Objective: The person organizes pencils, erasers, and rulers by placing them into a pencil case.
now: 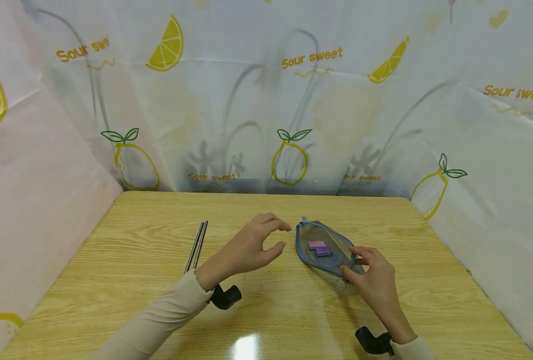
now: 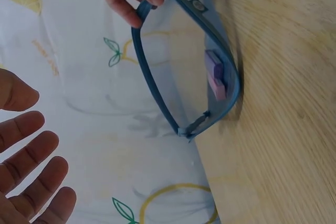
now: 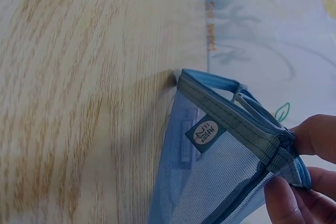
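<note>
A blue mesh zipper pouch [image 1: 309,257] stands on the table with its mouth spread wide. Inside lie a pink block [image 1: 316,244] and a purple block [image 1: 323,251], side by side; both also show in the left wrist view. My right hand [image 1: 374,277] pinches the pouch's near right corner at the end of the zipper, close to a ring. In the right wrist view a small label [image 3: 205,132] is sewn below the zipper band. My left hand [image 1: 259,240] hovers left of the pouch mouth, fingers apart and holding nothing.
Two thin metallic sticks [image 1: 196,245] lie on the wooden table [image 1: 158,220], partly behind my left forearm. A white lemon-print sheet [image 1: 230,115] hangs around the table's back and sides.
</note>
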Available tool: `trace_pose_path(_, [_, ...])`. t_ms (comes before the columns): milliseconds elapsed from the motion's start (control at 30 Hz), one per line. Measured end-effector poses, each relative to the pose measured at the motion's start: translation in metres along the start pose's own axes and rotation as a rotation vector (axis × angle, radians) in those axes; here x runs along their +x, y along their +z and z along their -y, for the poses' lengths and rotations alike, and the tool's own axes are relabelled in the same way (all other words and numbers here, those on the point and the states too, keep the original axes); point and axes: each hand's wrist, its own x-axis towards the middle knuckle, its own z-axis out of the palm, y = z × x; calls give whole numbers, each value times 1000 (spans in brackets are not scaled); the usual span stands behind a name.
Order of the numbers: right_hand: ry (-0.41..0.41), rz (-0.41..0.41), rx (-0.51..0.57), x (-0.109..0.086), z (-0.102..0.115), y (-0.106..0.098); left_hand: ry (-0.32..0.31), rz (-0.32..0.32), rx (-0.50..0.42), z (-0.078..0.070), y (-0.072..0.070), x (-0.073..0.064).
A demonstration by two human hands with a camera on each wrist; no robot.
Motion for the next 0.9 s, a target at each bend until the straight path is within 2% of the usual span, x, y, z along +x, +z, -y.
trace_pose_path(267, [-12,-2,-5,1,1,0,31,-50,7,4,-14,-9])
trace_pose_path(500, [-10,-7,-3,1,1,0,55,-68,4,5,-26,-14])
trace_pose_path(700, [-2,3,3,2,0,1,81,-96,42,8,-36,-20])
trace_pose_path(900, [14,12,11,0,0,1,77,-104,75,15,-43,-32])
